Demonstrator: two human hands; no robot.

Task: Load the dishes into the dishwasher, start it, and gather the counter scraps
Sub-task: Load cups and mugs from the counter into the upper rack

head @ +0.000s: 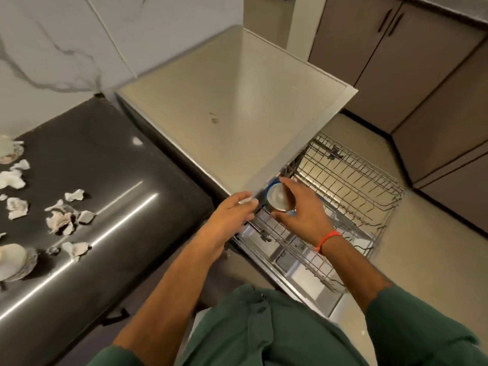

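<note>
Loading step underway: right hand (298, 210) grips a steel cup (277, 198) upside down over the near-left corner of the pulled-out rack (351, 186). Left hand (235, 210) rests, fingers relaxed, at the counter edge. Next, probably: seat cup between tines. Scraps (63, 217) remain on the counter (111, 180).

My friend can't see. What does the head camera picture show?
A person's right hand holds a small cup over the pulled-out dishwasher rack, with the left hand at the rack's edge. Paper scraps lie on the dark counter.
</note>
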